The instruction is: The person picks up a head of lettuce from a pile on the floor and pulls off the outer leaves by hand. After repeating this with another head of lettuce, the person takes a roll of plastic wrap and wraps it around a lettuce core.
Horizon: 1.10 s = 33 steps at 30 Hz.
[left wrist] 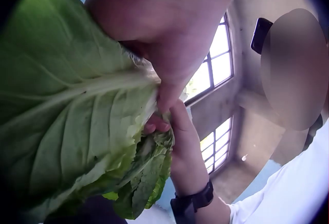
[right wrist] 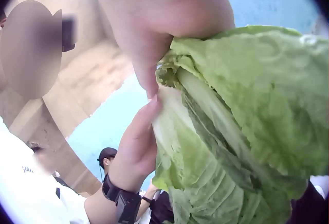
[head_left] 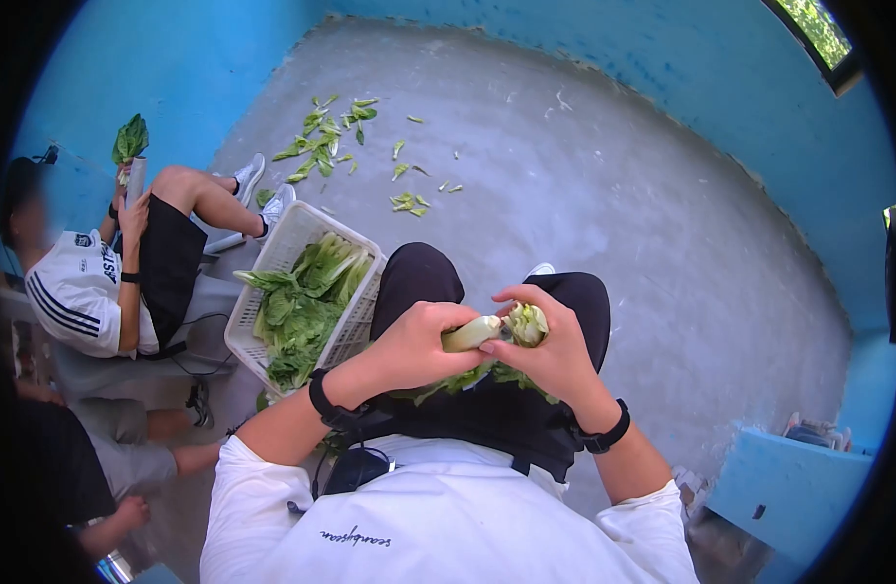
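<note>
In the head view my left hand (head_left: 424, 341) grips a pale-stemmed leafy vegetable (head_left: 472, 333) above my lap, its cut stem end toward my right hand. My right hand (head_left: 548, 350) curls round a second leafy piece (head_left: 526, 324), its pale base facing up. The two hands nearly meet, thumbs side by side. Wide green leaves (left wrist: 77, 95) hang below my left hand (left wrist: 154, 23) in the left wrist view. From the right wrist view, leaves (right wrist: 257, 105) spread beneath my right hand (right wrist: 164, 13); the far fingertips are hidden.
A white plastic basket (head_left: 236, 336) of green leaves stands beside my left knee. Loose leaves (head_left: 322, 146) lie scattered on the grey floor (head_left: 565, 195). At the left, a seated person (head_left: 78, 292) holds a leafy piece; another person's legs show below. A blue ledge (head_left: 779, 487) is at the lower right.
</note>
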Each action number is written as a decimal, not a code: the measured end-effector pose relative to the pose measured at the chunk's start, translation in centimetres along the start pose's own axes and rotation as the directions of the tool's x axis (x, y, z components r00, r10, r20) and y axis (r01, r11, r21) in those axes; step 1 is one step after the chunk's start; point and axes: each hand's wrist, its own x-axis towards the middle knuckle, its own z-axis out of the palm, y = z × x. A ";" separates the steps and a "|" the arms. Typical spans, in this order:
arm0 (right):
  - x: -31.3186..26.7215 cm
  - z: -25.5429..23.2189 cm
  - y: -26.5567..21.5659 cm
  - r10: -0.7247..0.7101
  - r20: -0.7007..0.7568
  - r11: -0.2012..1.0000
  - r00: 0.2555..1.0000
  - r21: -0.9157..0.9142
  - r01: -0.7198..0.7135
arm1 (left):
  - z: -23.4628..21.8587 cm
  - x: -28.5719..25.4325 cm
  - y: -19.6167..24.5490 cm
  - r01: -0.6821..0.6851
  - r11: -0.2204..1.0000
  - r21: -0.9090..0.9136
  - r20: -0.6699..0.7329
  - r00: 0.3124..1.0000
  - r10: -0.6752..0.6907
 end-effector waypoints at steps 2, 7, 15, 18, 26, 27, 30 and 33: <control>0.1 -0.7 0.9 0.055 0.074 0.998 0.996 -0.015 -0.054 | 0.1 0.1 -0.1 0.029 0.999 -0.027 0.009 1.000 -0.029; 0.4 -1.4 1.4 0.125 0.138 0.990 0.982 -0.089 -0.114 | 0.2 0.4 0.0 0.006 0.994 0.109 -0.003 1.000 -0.005; 1.0 -2.5 0.4 0.086 0.216 0.986 0.973 -0.158 -0.052 | -0.1 0.2 0.7 -0.094 0.926 0.367 -0.052 0.991 0.121; 1.1 -2.4 0.0 0.030 0.289 0.986 0.957 -0.164 0.019 | -0.3 -0.1 0.8 -0.165 0.892 0.420 -0.041 0.979 0.201; 0.8 -5.9 1.9 0.045 0.159 0.996 0.986 -0.081 -0.033 | -4.1 -1.0 1.0 -0.033 0.924 0.382 -0.140 0.986 0.093; 0.8 -6.4 2.0 0.064 0.145 0.997 0.987 0.037 -0.070 | -4.8 -1.2 0.5 0.006 0.964 0.267 -0.160 0.986 0.038; 0.7 -7.1 3.5 0.062 0.200 0.908 0.978 0.395 -0.138 | -5.3 -1.3 0.2 0.056 0.996 -0.071 -0.110 0.992 -0.064; 1.1 -6.3 4.2 -0.069 0.220 0.744 0.973 0.661 -0.097 | -4.6 -1.0 -0.5 0.063 0.961 -0.271 -0.077 0.993 -0.087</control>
